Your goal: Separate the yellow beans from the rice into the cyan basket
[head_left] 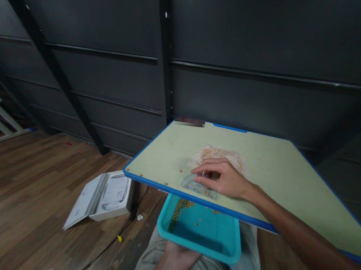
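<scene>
My right hand [224, 177] is over a cream tabletop [279, 179], its thumb and fingers bent round the top of a clear half-round protractor [191, 184]. The protractor is by the table's near edge, with a few small round beans about it. Just behind the hand lies a pile of white grains mixed with yellowish beans [215, 154]. My left hand [179, 253] supports a turquoise tray [197, 248] from below, its fingers hidden underneath. The tray sits over my lap, partly under the table edge, and holds greenish-yellow beans [176, 216], mostly along its left side.
Blue trim [174, 190] borders the table, and a few stray beans lie near its left corner. An open white box [112, 194] and a black cable [103, 251] are on the wooden floor [24, 204] to the left. A dark panelled wall [109, 76] stands behind.
</scene>
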A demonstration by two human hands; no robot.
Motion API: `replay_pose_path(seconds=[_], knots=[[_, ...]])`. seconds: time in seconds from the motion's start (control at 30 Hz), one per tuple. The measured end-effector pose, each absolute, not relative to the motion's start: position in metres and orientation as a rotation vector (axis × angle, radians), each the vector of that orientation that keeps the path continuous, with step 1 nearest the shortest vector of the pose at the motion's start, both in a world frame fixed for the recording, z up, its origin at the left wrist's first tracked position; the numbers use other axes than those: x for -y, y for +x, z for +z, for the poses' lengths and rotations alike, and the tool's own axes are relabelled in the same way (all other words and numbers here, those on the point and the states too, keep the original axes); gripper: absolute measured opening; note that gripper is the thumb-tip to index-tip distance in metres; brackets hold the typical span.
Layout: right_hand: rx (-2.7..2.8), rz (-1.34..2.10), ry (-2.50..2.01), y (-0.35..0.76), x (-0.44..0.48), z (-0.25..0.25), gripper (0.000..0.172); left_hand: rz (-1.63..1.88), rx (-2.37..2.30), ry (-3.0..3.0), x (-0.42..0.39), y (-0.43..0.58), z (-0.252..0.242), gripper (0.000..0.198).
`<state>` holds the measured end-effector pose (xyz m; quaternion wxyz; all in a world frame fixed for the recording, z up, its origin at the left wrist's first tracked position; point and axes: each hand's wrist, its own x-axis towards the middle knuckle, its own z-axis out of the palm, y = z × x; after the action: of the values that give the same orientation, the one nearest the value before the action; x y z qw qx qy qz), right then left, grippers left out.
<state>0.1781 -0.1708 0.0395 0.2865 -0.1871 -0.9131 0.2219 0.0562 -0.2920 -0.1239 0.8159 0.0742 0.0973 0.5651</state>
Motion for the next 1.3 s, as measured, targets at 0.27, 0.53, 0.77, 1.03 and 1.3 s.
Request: replay_pose_path(seconds=[0.27,0.53,0.77,1.03,1.3], knots=[[2.361,0.557,-0.559,0.180,0.169,0.038,0.019,1.188,-0.215,0.173,0.292,0.056,-0.132,0.042],[2.388,0.511,-0.563,0.179,0.168,0.036,0.020,1.181,-0.200,0.181,0.292,0.056,-0.126,0.044],[2.384,0.561,-0.541,0.178,0.169,0.037,0.020,1.190,-0.211,0.187,0.293,0.056,-0.129,0.043],[2.410,0.560,-0.515,0.177,0.169,0.036,0.020,1.168,-0.221,0.174,0.290,0.054,-0.137,0.042],[2.436,0.621,-0.494,0.176,0.172,0.036,0.019,1.221,-0.258,0.132,0.287,0.057,-0.112,0.046]])
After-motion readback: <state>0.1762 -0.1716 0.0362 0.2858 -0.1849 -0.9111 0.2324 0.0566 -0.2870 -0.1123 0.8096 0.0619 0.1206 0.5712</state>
